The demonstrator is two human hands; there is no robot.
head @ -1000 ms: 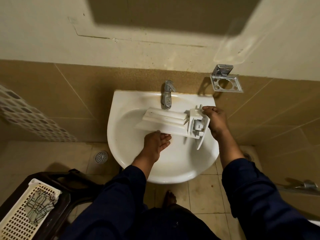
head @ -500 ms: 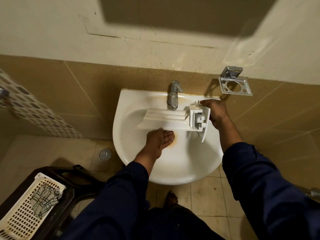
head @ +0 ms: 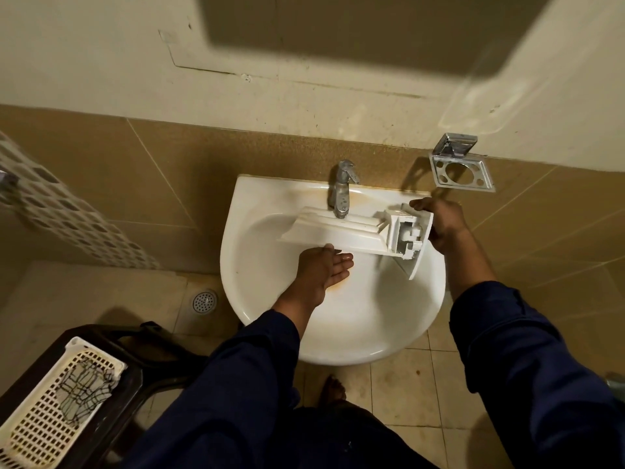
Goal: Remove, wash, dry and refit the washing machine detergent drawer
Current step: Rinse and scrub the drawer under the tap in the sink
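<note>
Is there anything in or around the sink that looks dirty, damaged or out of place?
Yes. The sink has an orange-brown stain in its bowl beside the left hand, and a fainter one around the tap base; it looks like rust marks. The detergent drawer, gripped by the right hand, shows no breakage.

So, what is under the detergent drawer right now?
The left hand, fingers straight, lies under the near edge of the detergent drawer, above the stained sink. The drawer covers the sink's back part and any contact with the hand.
</note>
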